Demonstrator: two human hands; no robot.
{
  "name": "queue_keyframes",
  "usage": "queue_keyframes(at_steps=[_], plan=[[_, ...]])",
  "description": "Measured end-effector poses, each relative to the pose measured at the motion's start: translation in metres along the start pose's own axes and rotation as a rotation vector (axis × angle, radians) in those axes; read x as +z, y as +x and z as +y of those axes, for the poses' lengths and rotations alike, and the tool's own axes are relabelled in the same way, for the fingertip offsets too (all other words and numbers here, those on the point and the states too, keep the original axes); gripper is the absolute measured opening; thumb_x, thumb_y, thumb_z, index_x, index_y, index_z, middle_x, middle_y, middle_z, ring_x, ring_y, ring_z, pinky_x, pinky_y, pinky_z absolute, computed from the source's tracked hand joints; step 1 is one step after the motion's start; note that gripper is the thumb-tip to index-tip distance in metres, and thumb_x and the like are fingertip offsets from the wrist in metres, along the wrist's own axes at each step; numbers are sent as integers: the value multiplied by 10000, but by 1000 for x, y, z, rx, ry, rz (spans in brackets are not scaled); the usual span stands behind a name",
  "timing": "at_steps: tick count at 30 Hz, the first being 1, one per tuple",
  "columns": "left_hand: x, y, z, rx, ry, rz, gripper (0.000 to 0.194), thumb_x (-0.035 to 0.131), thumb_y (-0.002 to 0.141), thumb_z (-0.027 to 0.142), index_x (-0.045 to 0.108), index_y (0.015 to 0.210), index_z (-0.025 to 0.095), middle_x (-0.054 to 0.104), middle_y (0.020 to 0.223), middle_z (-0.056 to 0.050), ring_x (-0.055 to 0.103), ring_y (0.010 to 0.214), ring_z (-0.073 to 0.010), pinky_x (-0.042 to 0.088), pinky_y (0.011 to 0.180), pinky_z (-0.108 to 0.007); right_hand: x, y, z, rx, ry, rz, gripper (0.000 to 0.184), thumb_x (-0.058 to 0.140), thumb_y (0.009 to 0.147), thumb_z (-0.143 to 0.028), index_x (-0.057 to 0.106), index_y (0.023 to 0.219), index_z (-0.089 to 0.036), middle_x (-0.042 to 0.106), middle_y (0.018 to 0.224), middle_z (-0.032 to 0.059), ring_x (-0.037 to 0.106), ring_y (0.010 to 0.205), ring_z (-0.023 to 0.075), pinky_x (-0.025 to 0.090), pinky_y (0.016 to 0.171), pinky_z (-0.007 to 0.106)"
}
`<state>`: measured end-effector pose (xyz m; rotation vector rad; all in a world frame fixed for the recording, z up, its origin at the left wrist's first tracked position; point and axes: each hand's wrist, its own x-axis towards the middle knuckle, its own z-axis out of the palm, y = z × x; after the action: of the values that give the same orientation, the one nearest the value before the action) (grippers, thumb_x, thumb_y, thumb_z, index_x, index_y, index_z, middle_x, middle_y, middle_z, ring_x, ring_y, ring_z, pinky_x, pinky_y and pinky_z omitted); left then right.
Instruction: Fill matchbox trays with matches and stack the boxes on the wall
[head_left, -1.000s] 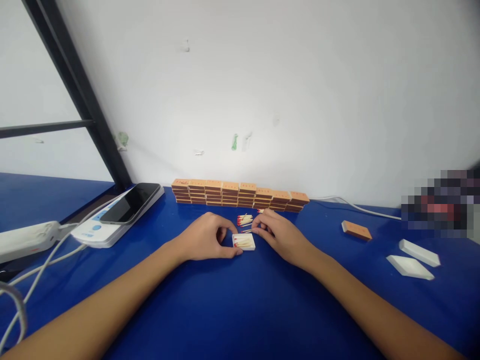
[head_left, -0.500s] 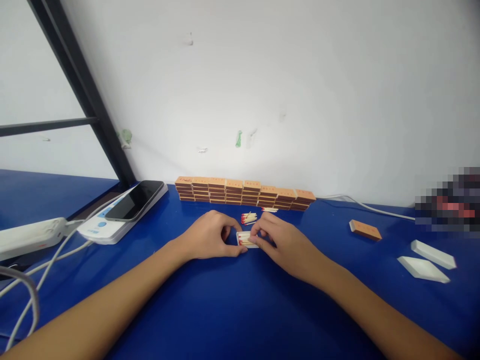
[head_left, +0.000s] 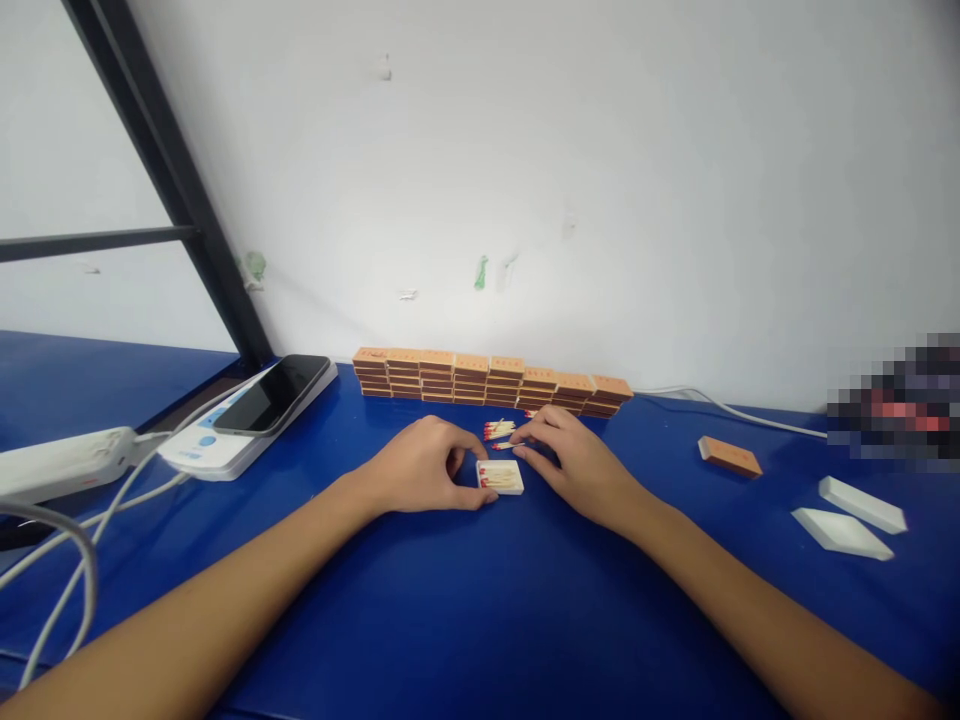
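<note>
My left hand [head_left: 427,468] grips the left end of a small white matchbox tray [head_left: 511,483], index finger at the far side and thumb at the near side. Several red-tipped matches [head_left: 496,478] lie in the tray, heads to the left. Just behind it, my right hand [head_left: 574,462] has thumb and fingertips closed at the end of a loose match [head_left: 504,446] on the table. Beside that match is a small pile of matches [head_left: 498,430]. More red match heads [head_left: 529,413] show behind the right hand, which hides the rest of them.
A row of stacked matchboxes [head_left: 471,378] stands along the wall. To the right lie an orange matchbox sleeve [head_left: 730,457] and two white trays [head_left: 844,532]. At left are a phone [head_left: 274,395] on a white device [head_left: 217,462], a power strip [head_left: 67,465] and loose cables.
My right hand has moved out of the tray, back to the loose match behind it. The tray's inside now shows more fully. My left hand keeps its grip.
</note>
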<state>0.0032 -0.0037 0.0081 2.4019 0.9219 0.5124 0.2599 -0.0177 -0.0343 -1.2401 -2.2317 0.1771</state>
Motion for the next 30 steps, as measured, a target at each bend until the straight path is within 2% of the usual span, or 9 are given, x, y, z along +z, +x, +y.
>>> queue_keyframes(at_steps=[5,13,18,23,25,27,30], plan=[[0,1,0,6,10,-5,347,841,755,446,804,993,195,616,632,37,530,549,-107,347,533,-259,-2,1,-2,20,5,-11,153,567,1025,-274,693,1100,-231,613,1057,82,585,995,224,495,904,390],[0,0,-1,-3,13,-1,362,839,755,462,806,989,187,626,635,29,538,548,-111,342,529,-259,-6,2,-2,-2,-24,-28,131,546,1026,-249,632,937,-204,609,970,74,569,952,225,484,855,375],[0,1,0,-7,44,9,324,833,761,448,812,966,197,608,614,35,534,550,-113,346,538,-263,-13,-1,-24,-19,-9,11,138,517,1044,-244,621,964,-202,616,994,70,570,952,213,487,851,373],[1,1,-2,14,45,17,311,832,769,439,806,977,209,606,627,46,534,561,-105,346,543,-262,-9,-7,-46,-33,4,-13,149,540,1027,-203,634,911,-203,621,962,61,583,935,210,485,828,365],[1,1,-2,25,41,14,303,834,769,434,804,978,217,597,619,51,529,556,-103,345,542,-262,-8,-5,-41,10,29,44,148,555,1028,-236,654,922,-209,622,946,57,591,908,205,495,807,360],[1,0,-2,35,36,4,295,835,770,431,803,973,220,599,623,51,531,554,-102,347,541,-262,-7,-2,-29,20,27,96,131,562,1029,-260,685,1017,-217,630,992,64,593,953,216,511,853,382],[2,0,-2,39,27,-10,311,829,775,443,801,978,209,612,630,44,543,556,-106,353,540,-261,-5,1,-11,-33,-28,79,210,553,1028,-243,696,1182,-234,629,1090,88,574,1050,244,513,950,445]])
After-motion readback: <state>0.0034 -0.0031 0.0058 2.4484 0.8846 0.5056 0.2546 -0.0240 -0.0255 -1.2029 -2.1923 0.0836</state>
